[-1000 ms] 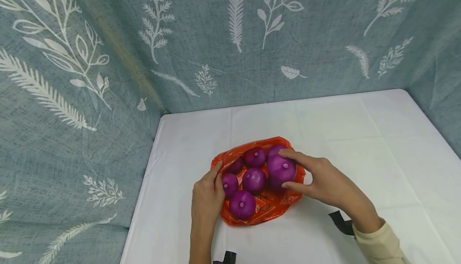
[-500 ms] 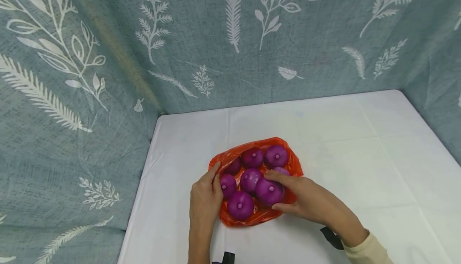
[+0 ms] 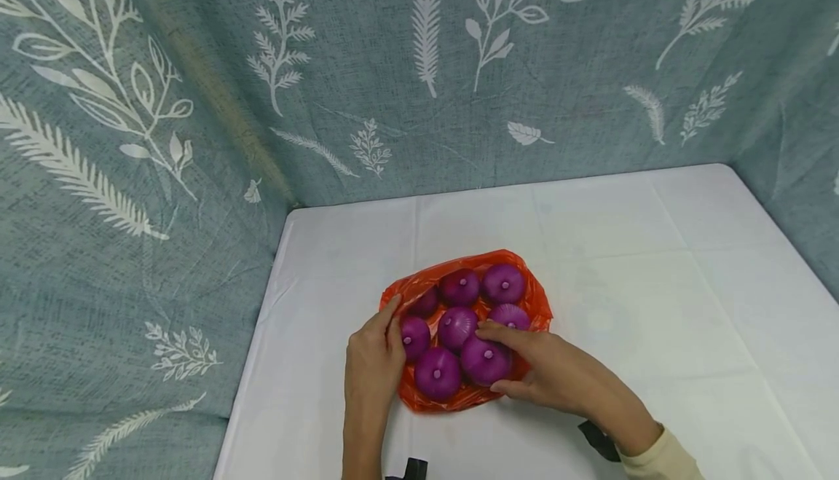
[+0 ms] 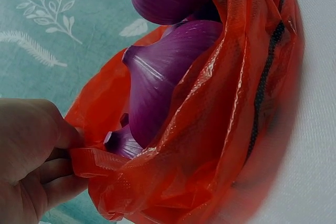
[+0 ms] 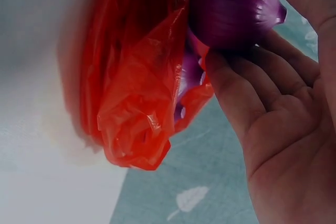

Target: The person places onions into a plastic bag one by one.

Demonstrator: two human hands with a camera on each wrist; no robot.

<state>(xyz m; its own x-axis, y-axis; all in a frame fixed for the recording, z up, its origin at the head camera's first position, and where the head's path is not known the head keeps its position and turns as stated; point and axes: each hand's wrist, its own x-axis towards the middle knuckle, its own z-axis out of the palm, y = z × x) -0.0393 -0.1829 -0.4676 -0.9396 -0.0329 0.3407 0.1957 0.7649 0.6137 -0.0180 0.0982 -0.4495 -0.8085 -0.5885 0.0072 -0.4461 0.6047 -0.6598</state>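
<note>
A red plastic bag (image 3: 539,298) lies with its mouth spread wide, holding several purple onions (image 3: 438,376). At its left side my left hand (image 3: 372,367) pinches the rim between thumb and fingers, and the left wrist view shows the red film (image 4: 210,145) folded in that grip. Thumb and fingers of my right hand (image 3: 566,374) hold one purple onion (image 3: 485,363) at the front right of the bag. It sits beside the front onion, its stubby tip facing up. In the right wrist view the held onion (image 5: 231,9) appears just above the bag's edge.
A white cloth covers the table (image 3: 642,269) beneath the bag. Blue-green curtains (image 3: 459,138) with white leaf prints hang behind it and along both sides. Dark straps (image 3: 599,440) show near both wrists.
My right hand has brought its onion from the bag's back right toward the front, lowering it beside the front onion. My left hand keeps its hold on the rim.
</note>
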